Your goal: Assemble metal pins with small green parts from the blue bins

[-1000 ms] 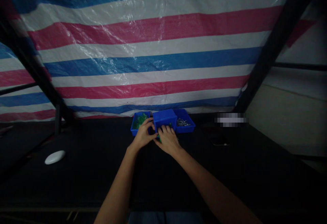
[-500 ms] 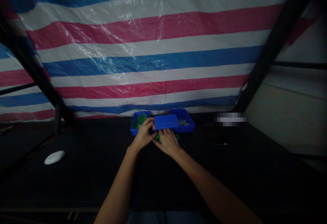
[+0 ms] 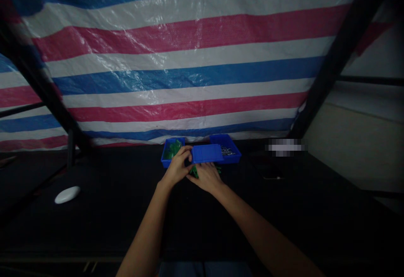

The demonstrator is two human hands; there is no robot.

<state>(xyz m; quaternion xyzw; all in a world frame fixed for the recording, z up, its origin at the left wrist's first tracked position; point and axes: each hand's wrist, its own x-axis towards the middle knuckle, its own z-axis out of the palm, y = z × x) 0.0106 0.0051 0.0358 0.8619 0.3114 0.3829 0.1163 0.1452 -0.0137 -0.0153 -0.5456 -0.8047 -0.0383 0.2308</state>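
My left hand (image 3: pixel 177 165) grips the left end of a blue plastic tray (image 3: pixel 207 153), which is tipped so that its flat underside faces me. Under the tray's near edge, small green pieces (image 3: pixel 194 171) lie on the black table. My right hand (image 3: pixel 207 177) rests over them, thumb apart from the stretched fingers; its fingertips are partly hidden by the pieces and the tray. Behind my left hand stands a blue bin (image 3: pixel 163 159) with green, glossy pieces (image 3: pixel 174 148) in it. Another blue bin (image 3: pixel 236 158), behind the tray at right, contains small silvery metal parts (image 3: pixel 226 151).
A white computer mouse (image 3: pixel 67 194) lies at left on the black table (image 3: pixel 126 218). To the right is a dark, flat phone-like object (image 3: pixel 268 169), near a blurred-out white patch (image 3: pixel 285 147). Striped plastic sheeting (image 3: pixel 189 75) and black frame posts (image 3: pixel 331 58) bound the back.
The blue tray has shifted slightly to the right and down, tilting a little. My right hand has drawn slightly nearer to me, its fingers now lower over the green pieces.
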